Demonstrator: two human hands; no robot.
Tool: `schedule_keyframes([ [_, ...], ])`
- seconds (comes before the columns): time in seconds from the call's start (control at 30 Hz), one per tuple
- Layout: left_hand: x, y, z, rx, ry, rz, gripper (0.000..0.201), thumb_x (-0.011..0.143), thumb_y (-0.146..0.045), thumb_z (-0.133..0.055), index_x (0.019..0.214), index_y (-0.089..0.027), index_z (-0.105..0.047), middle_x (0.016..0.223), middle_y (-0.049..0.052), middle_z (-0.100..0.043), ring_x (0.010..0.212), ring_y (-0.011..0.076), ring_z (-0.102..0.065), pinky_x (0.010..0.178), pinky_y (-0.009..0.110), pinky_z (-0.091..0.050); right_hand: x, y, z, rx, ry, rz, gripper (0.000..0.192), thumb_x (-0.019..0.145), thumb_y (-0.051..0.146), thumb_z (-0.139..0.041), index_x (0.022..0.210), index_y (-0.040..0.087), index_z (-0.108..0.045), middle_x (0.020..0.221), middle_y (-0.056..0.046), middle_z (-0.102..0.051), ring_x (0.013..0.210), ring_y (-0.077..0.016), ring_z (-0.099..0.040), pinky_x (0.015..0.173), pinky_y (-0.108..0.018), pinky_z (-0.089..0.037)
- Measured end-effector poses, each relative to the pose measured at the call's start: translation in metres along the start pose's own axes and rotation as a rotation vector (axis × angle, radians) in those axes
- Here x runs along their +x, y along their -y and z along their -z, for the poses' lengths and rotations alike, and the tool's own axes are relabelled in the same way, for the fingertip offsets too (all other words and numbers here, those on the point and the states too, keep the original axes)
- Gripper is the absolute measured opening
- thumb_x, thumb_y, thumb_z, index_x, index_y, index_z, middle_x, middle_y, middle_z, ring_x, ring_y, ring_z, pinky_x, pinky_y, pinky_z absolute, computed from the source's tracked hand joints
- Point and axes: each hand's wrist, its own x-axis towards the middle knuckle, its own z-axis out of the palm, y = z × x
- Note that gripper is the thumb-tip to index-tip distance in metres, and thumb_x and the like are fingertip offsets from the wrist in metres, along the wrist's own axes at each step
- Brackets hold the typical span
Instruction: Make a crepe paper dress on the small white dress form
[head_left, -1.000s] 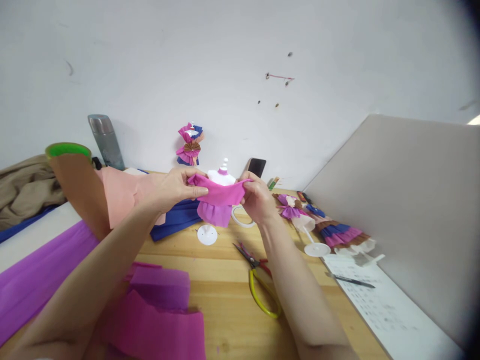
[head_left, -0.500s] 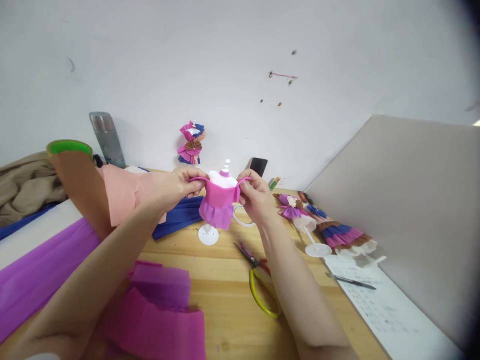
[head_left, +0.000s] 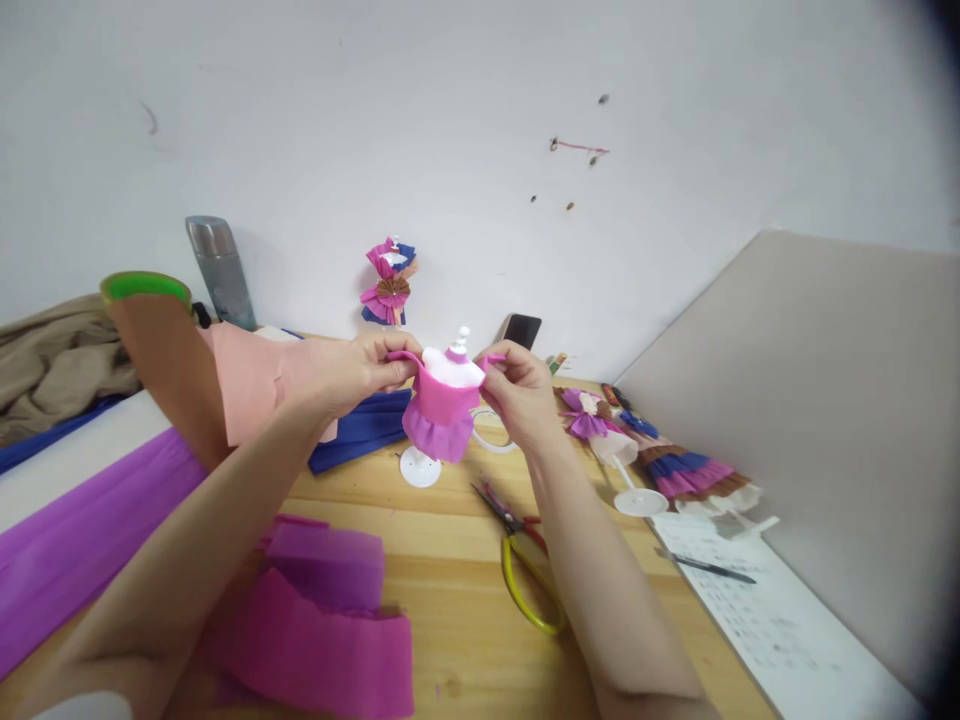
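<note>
A small white mannequin (head_left: 451, 366) stands on a round white base (head_left: 419, 467) on the wooden table (head_left: 457, 620). A ruffled purple skirt (head_left: 437, 437) hangs on it. A pink crepe strip (head_left: 442, 399) wraps its torso. My left hand (head_left: 358, 368) pinches the strip's left end beside the mannequin's shoulder. My right hand (head_left: 517, 392) pinches the right end on the other side.
Yellow-handled scissors (head_left: 520, 560) lie just in front of the mannequin. Pink and purple crepe sheets (head_left: 322, 620) lie at the near left, a brown roll (head_left: 165, 360) and a flask (head_left: 217, 270) behind. Finished dressed mannequins (head_left: 645, 460) lie at right by a printed sheet (head_left: 757, 610) and a pen (head_left: 709, 568).
The pink strip, held stretched out in front of the mannequin a second ago, has been pulled round its torso. Both hands have moved back to its sides.
</note>
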Motion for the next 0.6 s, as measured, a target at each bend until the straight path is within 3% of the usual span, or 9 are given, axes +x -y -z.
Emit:
schedule_keyframes([
  [0.27,0.000,0.003,0.007,-0.101,0.041,-0.028,0.011,0.068,-0.019,-0.069,0.074,-0.015,-0.061,0.055,-0.005,-0.044,0.048,0.0063,-0.035,0.046,0.020,-0.024,-0.003,0.010,-0.001,-0.044,0.065,0.090,0.011,0.075,0.027,-0.071,0.070,0.020,-0.064,0.053,0.005,-0.059,0.037,-0.0043,-0.037,0.037,-0.019,-0.025],
  [0.43,0.001,0.007,0.010,-0.075,0.039,-0.057,0.011,0.070,-0.020,-0.070,0.076,-0.015,-0.062,0.058,-0.005,-0.047,0.051,0.0060,-0.036,0.048,0.019,-0.027,0.000,0.003,-0.002,-0.005,0.014,0.072,0.016,0.072,0.030,-0.073,0.069,0.020,-0.062,0.051,0.006,-0.058,0.034,-0.0038,-0.037,0.034,-0.017,-0.025],
  [0.6,0.003,0.012,0.004,-0.050,-0.011,-0.086,0.014,0.071,-0.022,-0.073,0.075,-0.015,-0.063,0.058,-0.005,-0.049,0.051,0.0059,-0.039,0.049,0.018,-0.030,0.003,-0.006,-0.006,0.006,-0.090,0.076,0.015,0.071,0.031,-0.074,0.070,0.021,-0.063,0.051,0.007,-0.056,0.039,-0.0065,-0.045,0.038,-0.018,-0.034],
])
